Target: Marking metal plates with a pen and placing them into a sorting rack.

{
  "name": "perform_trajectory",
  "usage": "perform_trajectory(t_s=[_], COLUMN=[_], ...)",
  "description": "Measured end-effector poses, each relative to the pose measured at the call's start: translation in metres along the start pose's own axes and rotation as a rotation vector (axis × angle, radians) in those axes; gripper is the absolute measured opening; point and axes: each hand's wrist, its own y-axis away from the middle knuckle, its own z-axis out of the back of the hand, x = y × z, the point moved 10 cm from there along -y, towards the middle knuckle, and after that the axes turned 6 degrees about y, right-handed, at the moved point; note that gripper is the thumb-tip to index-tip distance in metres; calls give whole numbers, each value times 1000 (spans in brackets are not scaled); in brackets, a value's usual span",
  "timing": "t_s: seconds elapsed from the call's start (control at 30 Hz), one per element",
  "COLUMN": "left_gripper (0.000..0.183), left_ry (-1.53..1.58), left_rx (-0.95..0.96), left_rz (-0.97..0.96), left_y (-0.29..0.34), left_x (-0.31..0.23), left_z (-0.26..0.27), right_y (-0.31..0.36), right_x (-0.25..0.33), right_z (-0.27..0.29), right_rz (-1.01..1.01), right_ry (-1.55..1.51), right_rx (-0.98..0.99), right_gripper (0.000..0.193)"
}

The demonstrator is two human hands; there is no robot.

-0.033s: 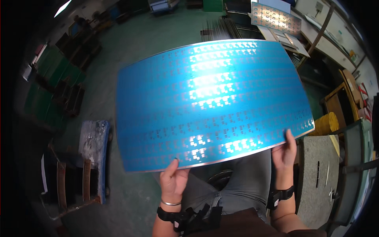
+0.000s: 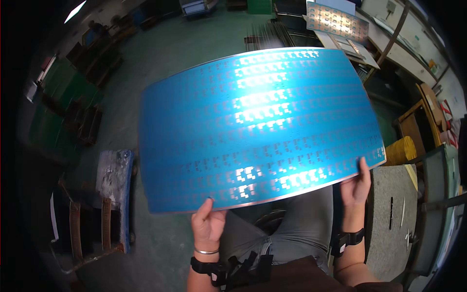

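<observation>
A large blue circuit board panel point(image 2: 194, 131) with rows of small metallic pads is held up in front of my body, its near edge over my lap. Light glares off its middle. My left hand point(image 2: 208, 228) grips the near edge left of centre, thumb on top and fingers underneath, mostly hidden. Farther right along the same edge, my right hand point(image 2: 356, 187) pinches the panel near its corner, thumb over the blue face. The panel's underside cannot be seen.
To my right stands a grey-topped bench point(image 2: 389, 214) with a black pen-like stick point(image 2: 391, 214) and thin tools. A wheeled cart point(image 2: 114, 177) is at left. Beyond the panel are a rack of thin upright rods point(image 2: 272, 35) and another patterned panel point(image 2: 335, 22).
My left hand has slid slightly left along the near edge and my right hand slightly right. The panel's left side has shifted a little to the left.
</observation>
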Motion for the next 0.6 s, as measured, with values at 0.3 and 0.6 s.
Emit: perform_trajectory(t_s=[0.3, 0.6], left_gripper=[27, 34], left_ry=[137, 139], left_rx=[161, 188], left_rz=[9, -6], left_y=[6, 8], left_x=[-67, -81], left_z=[50, 63], right_y=[12, 25], right_x=[41, 26], right_z=[-13, -24], right_rz=[26, 14], right_ry=[124, 230], right_rx=[212, 237], right_gripper=[53, 51])
